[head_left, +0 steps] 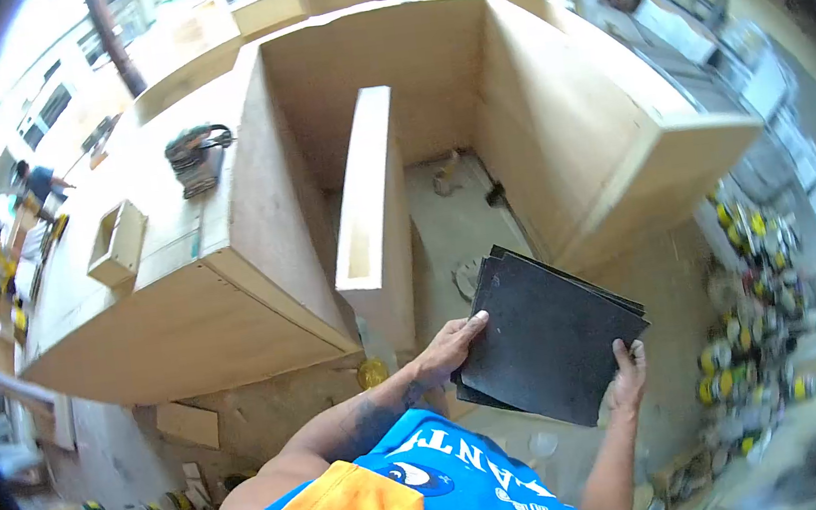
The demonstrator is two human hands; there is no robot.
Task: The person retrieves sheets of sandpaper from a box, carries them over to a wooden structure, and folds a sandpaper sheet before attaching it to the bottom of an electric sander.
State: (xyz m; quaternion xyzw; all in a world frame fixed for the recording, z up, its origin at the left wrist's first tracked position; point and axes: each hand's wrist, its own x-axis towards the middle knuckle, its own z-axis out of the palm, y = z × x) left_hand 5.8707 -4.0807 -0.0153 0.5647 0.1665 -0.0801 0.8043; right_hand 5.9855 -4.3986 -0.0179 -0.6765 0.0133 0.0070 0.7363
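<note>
Between my two hands is a stack of thin black sheets [546, 338], their edges slightly fanned at the upper right and lower left. My left hand [451, 347] grips the stack's left edge, thumb on top and fingers underneath. At the right edge, my right hand [627, 377] holds the sheets with its fingers partly hidden behind them. The stack is tilted in front of my body. Just beyond it stands a large wooden cabinet frame [563, 116] with a narrow upright wooden divider [375, 188] inside.
A sander-like tool [198, 160] and a small open wooden box [117, 244] sit on the cabinet's left top. Several yellow-and-black items [741, 348] crowd the floor at right. A wooden offcut [188, 425] lies at lower left. Another person [43, 183] is far left.
</note>
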